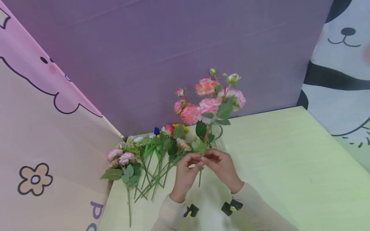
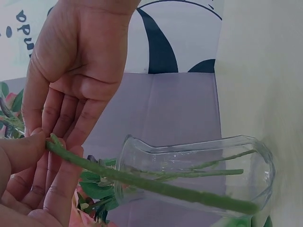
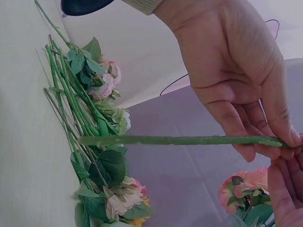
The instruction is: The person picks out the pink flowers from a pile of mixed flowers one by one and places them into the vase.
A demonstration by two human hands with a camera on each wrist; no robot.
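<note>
My left hand (image 1: 186, 176) and right hand (image 1: 225, 166) meet above the table's middle, pinching one artificial flower's green stem (image 1: 200, 179) between thumbs and fingers. The stem hangs down with its cut end free, as the right wrist view shows from the side (image 3: 180, 140). Above the hands spread pink blooms (image 1: 189, 114) with buds and leaves; they overlap, so which belong to the held stem I cannot tell. Just behind stands a clear glass vase (image 2: 189, 147), partly hidden in the head view. Thin stems (image 2: 218, 172) stand inside it; the held stem passes in front.
Left of the hands lies a loose pile of artificial flowers, with crossed green stems (image 1: 156, 179) and a pale pink bunch (image 1: 127, 158) at its left. A purple backdrop (image 1: 162, 64) rises behind the table (image 1: 289, 179). Printed panels border both sides.
</note>
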